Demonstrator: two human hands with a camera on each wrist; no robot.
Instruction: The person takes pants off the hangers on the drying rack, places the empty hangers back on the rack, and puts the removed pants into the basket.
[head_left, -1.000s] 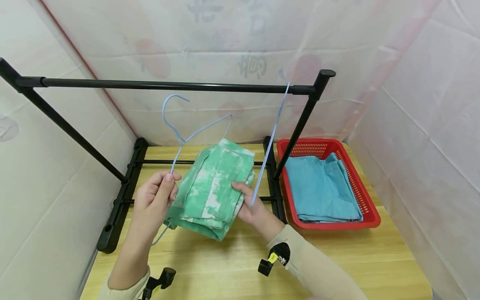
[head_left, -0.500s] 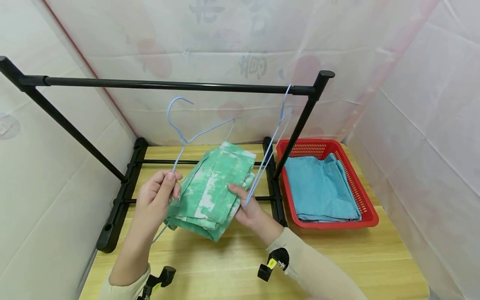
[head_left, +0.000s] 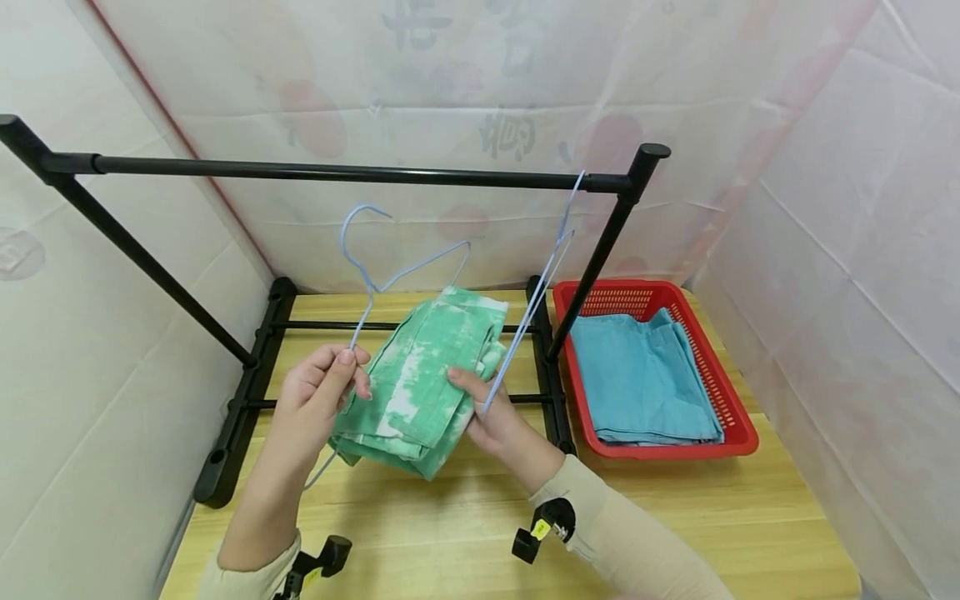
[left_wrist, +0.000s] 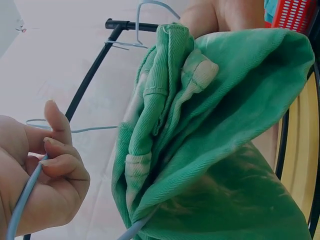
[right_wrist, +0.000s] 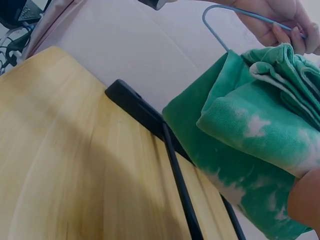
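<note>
My left hand (head_left: 318,392) pinches a light blue wire hanger (head_left: 372,289) by one shoulder, its hook free in the air below the rail. Folded green-and-white tie-dyed trousers (head_left: 420,375) are over the hanger's lower bar, which they mostly hide. My right hand (head_left: 498,421) grips their right edge, thumb on top and fingers hidden behind. In the left wrist view, the hanger wire (left_wrist: 27,187) runs between thumb and fingers, and belt loops show on the trousers (left_wrist: 155,100). Cloth layers droop in the right wrist view. A second blue hanger (head_left: 564,225) hangs from the rail, its lower end against my right hand.
A black rack stands on the wooden table (head_left: 420,533), its top rail (head_left: 337,171) above and beyond my hands. To the right, a red basket (head_left: 738,417) holds folded blue cloth (head_left: 641,379). White sheeting (head_left: 847,250) encloses the back and sides.
Both hands hold on as before. The held hanger has shifted slightly right and down, while my right hand and the trousers' right edge have moved a little left. The hanging hanger's lower end has swung left.
</note>
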